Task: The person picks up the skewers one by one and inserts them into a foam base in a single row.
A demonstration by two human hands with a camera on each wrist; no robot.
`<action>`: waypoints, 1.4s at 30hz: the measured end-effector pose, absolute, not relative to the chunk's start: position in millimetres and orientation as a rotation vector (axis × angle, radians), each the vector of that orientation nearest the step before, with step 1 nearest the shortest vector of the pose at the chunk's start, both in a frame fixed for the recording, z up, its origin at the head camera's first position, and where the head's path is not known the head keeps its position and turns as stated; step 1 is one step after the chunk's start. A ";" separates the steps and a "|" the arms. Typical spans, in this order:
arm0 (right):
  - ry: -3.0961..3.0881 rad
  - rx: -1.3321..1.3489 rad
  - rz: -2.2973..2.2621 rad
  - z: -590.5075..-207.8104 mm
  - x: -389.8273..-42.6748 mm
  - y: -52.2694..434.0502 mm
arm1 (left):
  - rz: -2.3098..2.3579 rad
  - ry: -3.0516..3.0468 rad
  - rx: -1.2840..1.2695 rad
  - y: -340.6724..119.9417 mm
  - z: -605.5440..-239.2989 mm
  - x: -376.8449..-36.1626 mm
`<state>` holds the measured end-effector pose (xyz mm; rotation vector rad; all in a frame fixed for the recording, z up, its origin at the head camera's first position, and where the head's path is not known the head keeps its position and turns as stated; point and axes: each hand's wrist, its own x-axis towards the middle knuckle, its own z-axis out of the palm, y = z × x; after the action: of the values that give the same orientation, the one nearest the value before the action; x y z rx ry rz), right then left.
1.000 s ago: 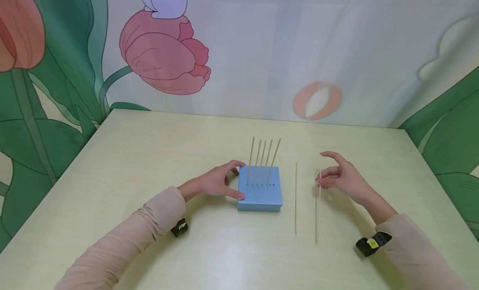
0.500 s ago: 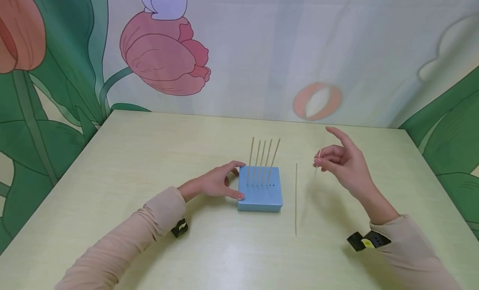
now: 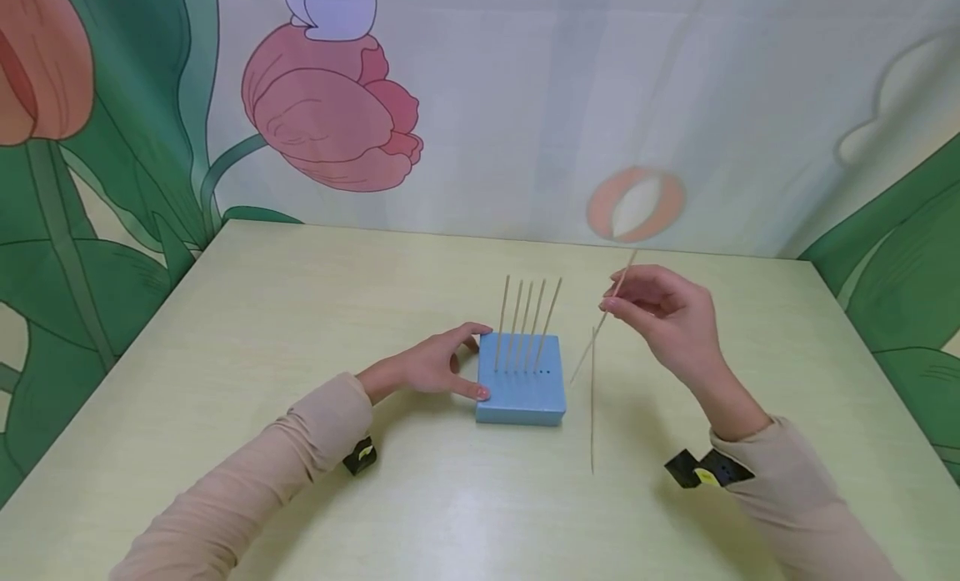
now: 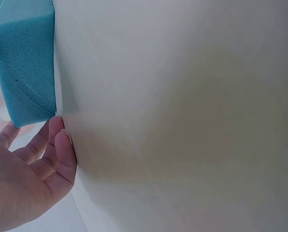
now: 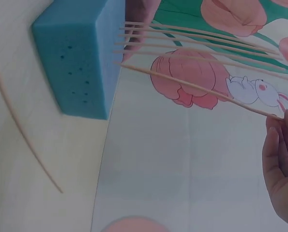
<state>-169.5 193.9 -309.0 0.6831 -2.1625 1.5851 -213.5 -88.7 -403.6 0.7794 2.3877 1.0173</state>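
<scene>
A blue foam block (image 3: 525, 398) lies flat on the table, with several thin bamboo sticks (image 3: 517, 314) standing in a row in its top. To the right of that row, small bare holes show. My left hand (image 3: 435, 363) grips the block's left end, thumb at the front corner and fingers at the back. Above the table, my right hand (image 3: 671, 318) pinches another bamboo stick (image 3: 584, 360) between thumb and fingertips. This stick slants down to the left, its lower tip close to the block's right side. In the right wrist view, small holes dot the block's side (image 5: 76, 72).
One loose bamboo stick (image 3: 592, 423) lies on the pale table (image 3: 315, 298), right of the block, and the held stick crosses over its far end in the head view. Behind the table's far edge hangs a printed curtain (image 3: 487, 106) with flowers.
My right hand has lifted a bamboo stick off the table and carried it left toward the block, tilting it. The left hand and the block have stayed in place.
</scene>
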 end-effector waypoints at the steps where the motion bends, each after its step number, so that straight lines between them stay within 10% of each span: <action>1: -2.141 0.701 1.591 -308.3 -170.1 191.5 | 1.019 2.387 0.780 -88.7 -403.5 -213.4; 42: -2.174 0.968 1.424 -341.3 -184.4 159.9 | 1.011 2.388 0.766 -88.5 -405.2 -214.0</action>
<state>-184.4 159.9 -341.3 0.9684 -2.1740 1.4237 -214.0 -88.5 -405.2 0.7658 2.3881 1.0113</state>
